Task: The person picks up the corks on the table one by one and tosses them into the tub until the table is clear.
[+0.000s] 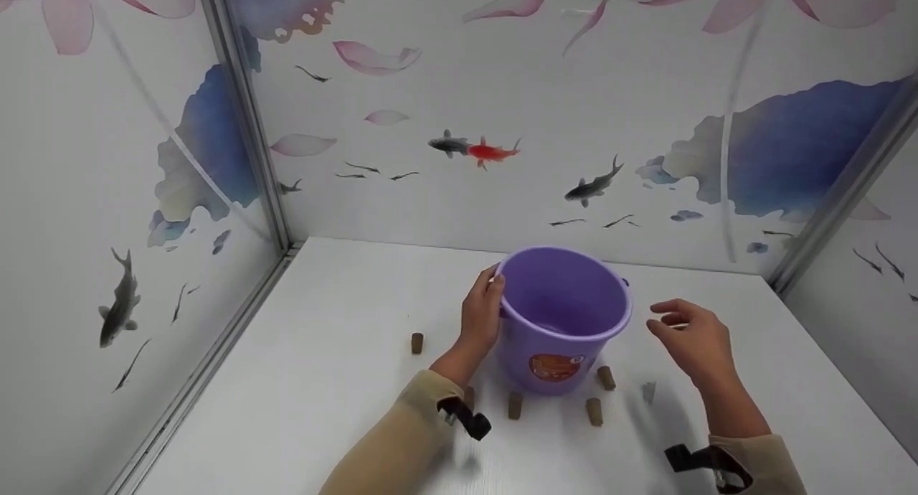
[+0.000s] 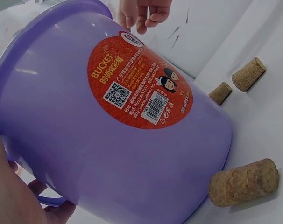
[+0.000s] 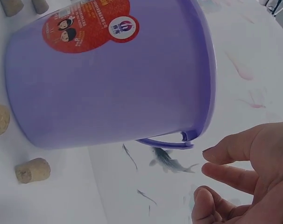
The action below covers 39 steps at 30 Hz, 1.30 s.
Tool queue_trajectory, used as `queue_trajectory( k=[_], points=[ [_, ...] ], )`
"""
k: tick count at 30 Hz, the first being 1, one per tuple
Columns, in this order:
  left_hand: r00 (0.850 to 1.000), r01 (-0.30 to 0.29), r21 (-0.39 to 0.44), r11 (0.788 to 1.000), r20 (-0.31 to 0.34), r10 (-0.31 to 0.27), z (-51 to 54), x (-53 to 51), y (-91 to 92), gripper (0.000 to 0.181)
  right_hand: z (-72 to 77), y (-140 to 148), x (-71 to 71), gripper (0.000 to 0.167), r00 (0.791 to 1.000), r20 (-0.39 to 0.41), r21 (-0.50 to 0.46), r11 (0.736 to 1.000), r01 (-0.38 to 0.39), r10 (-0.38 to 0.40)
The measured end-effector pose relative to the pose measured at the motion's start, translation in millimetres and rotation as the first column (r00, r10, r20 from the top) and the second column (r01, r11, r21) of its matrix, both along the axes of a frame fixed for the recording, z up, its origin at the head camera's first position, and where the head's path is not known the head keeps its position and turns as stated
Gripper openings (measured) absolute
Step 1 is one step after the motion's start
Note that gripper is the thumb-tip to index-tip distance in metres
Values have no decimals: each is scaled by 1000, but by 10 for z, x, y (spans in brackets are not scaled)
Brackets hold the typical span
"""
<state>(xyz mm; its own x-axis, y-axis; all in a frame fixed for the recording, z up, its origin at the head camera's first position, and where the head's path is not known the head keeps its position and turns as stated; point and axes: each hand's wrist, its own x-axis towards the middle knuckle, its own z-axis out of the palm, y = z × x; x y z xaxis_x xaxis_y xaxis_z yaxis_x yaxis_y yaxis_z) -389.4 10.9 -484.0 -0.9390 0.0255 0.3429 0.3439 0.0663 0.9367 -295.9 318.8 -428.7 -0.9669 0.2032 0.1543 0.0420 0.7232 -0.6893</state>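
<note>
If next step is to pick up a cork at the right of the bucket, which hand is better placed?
Probably the right hand: it holds nothing and is nearer to the cork. The left hand is busy holding the bucket at its left side.

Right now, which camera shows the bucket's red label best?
The left wrist view: the red label appears whole and large, with the word BUCKET readable. The head view shows it small on the purple bucket, its print too tiny to read; the right wrist view cuts it off at the top edge.
</note>
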Motion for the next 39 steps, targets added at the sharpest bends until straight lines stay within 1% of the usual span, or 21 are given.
queue_trajectory(
  k=[3,11,14,18,28,33,39],
  points=[
    [1000,-1,-4,1000,7,1,0,-6,5,46,-56,25,7,40,1000,-3,16,1000,-4,4],
    [1000,-14,-4,1000,10,14,5,-16,13,46,-134,49,0,41,1000,5,33,999,-11,11],
    [1000,-12,-5,1000,1,12,3,-13,19,46,-174,43,6,39,1000,-9,37,999,-19,19],
    [1000,-7,-6,1000,-13,7,-11,-9,24,46,-220,47,5,38,999,-4,39,999,-35,36],
    [1000,-22,-11,1000,-4,22,1,3,14,47,-342,-16,-107,36,998,20,33,998,-59,58],
    [1000,-22,-24,999,6,22,-9,-6,10,48,-401,-23,-135,36,998,34,47,997,-61,59],
    [1000,-26,-39,999,3,27,-17,-17,-13,48,-431,-45,-150,36,998,35,59,997,-53,51]
  ],
)
